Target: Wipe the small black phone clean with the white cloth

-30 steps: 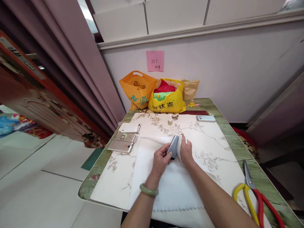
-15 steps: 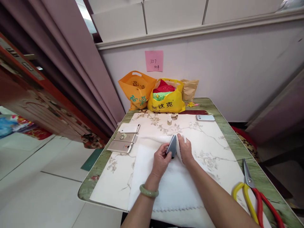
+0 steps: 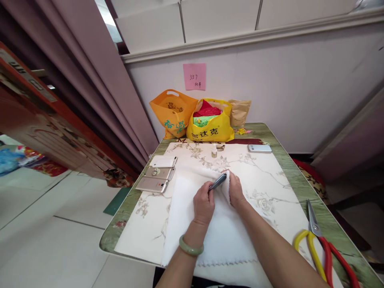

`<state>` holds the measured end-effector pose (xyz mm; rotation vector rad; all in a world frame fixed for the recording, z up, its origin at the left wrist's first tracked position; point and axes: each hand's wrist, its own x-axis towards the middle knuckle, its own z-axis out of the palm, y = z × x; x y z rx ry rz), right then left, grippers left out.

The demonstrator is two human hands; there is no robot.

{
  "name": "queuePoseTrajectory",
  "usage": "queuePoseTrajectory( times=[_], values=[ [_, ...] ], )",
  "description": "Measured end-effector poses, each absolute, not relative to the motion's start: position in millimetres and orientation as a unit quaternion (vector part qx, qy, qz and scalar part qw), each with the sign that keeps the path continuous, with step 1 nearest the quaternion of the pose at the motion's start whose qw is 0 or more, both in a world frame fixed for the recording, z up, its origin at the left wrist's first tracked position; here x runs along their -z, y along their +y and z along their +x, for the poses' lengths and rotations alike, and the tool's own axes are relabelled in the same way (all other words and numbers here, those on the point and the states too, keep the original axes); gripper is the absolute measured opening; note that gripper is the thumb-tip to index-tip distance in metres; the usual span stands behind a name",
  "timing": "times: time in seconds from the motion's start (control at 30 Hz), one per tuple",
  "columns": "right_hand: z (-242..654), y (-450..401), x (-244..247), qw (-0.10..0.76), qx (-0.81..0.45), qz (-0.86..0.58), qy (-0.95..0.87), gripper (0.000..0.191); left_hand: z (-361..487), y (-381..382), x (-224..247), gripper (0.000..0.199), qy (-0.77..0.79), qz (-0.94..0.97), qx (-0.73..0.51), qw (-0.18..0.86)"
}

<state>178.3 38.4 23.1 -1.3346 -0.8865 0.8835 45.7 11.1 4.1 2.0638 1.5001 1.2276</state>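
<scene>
My left hand (image 3: 204, 203), with a green bangle (image 3: 191, 245) on its wrist, grips one end of a dark blue-grey phone (image 3: 217, 182). The phone is tilted edge-on, its far end pointing up to the right. A fold of a white cloth (image 3: 192, 216) is pinched in my right hand (image 3: 235, 189), against the phone's upper end. The rest of the cloth lies spread under both hands, its stitched edge towards me. My right fingertips are partly hidden behind the fold.
Left of the cloth, three phones (image 3: 152, 184) lie in a row; a silver phone (image 3: 259, 149) rests at the back right. Large scissors (image 3: 315, 229) lie at the right edge. An orange bag (image 3: 172, 114), a yellow bag (image 3: 211, 132) and a small bottle (image 3: 214, 152) stand further back.
The phone has turned from showing its broad face to nearly edge-on, tilting to the right. My left hand has rotated with it, while my right hand keeps the cloth against it.
</scene>
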Motion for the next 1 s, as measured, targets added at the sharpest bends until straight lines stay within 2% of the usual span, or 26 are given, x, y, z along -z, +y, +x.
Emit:
queuePoseTrajectory(
  times=[0.17, 0.3, 0.5, 0.73, 1.0],
  values=[
    [175.8, 39.4, -25.7, 0.617, -0.453, -0.511, -0.391, 0.041, 45.6, 10.5, -5.5, 0.023, 0.529, 0.711, -0.434, 0.164],
    [178.4, 38.9, -25.1, 0.604, -0.405, -0.544, -0.418, 0.041, 44.5, 11.0, -5.1, 0.023, 0.545, 0.698, -0.431, 0.173],
    [177.6, 42.2, -11.8, 0.602, -0.377, -0.611, -0.348, 0.041, 42.5, 12.3, -5.9, 0.022, 0.556, 0.676, -0.444, 0.191],
    [176.5, 40.7, -12.3, 0.613, -0.475, -0.489, -0.399, 0.04, 44.0, 11.9, -3.6, 0.024, 0.557, 0.683, -0.446, 0.157],
    [175.5, 40.4, -20.1, 0.624, -0.45, -0.523, -0.367, 0.046, 42.9, 11.7, -7.4, 0.023, 0.563, 0.668, -0.453, 0.179]
  ],
)
